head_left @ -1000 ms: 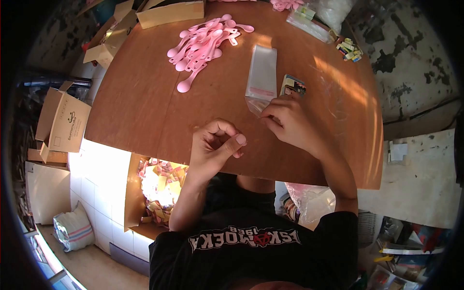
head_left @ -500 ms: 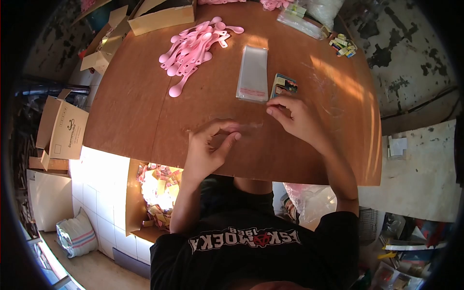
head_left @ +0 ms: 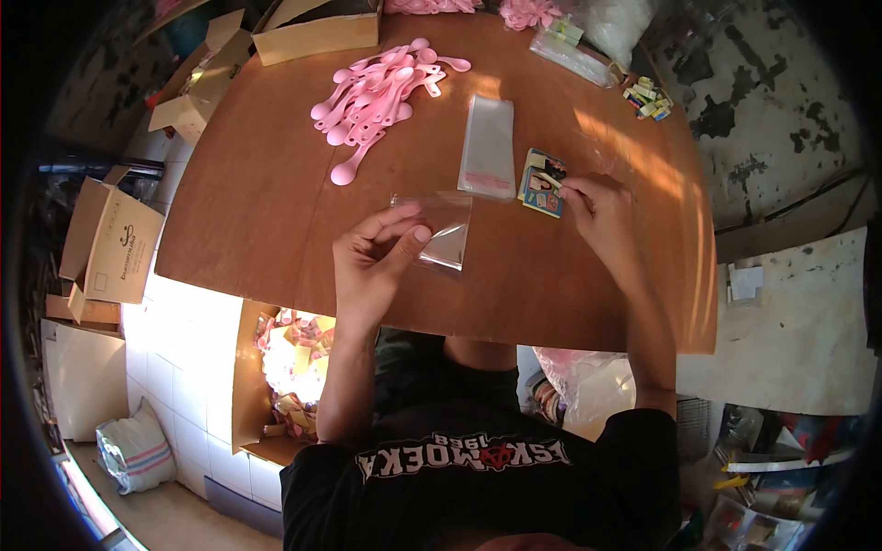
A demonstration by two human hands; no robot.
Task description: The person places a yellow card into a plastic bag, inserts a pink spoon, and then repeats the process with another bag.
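Observation:
My left hand [head_left: 378,262] pinches a clear plastic bag [head_left: 448,241] between thumb and fingers, holding it above the table near the front edge. To the right, my right hand [head_left: 597,207] has thumb and forefinger closed at the right edge of a small stack of printed cards [head_left: 542,197]. A pale edge of a printed card [head_left: 550,180] shows at those fingertips. Between the hands and farther back lies a flat stack of clear plastic bags [head_left: 488,142]. A heap of pink plastic spoons [head_left: 381,96] is spread at the back left.
An open cardboard box [head_left: 317,35] stands at the table's [head_left: 248,211] back left. Small yellowish packets [head_left: 648,98] and a plastic-wrapped bundle [head_left: 574,57] sit at the back right. Below the front edge, a carton [head_left: 253,386] holds many small pink and yellow packs [head_left: 296,363].
The bag in my left hand now hangs broad and flat, where before it was a blurred strip. My right hand has moved right, from the near corner of the cards to their right edge.

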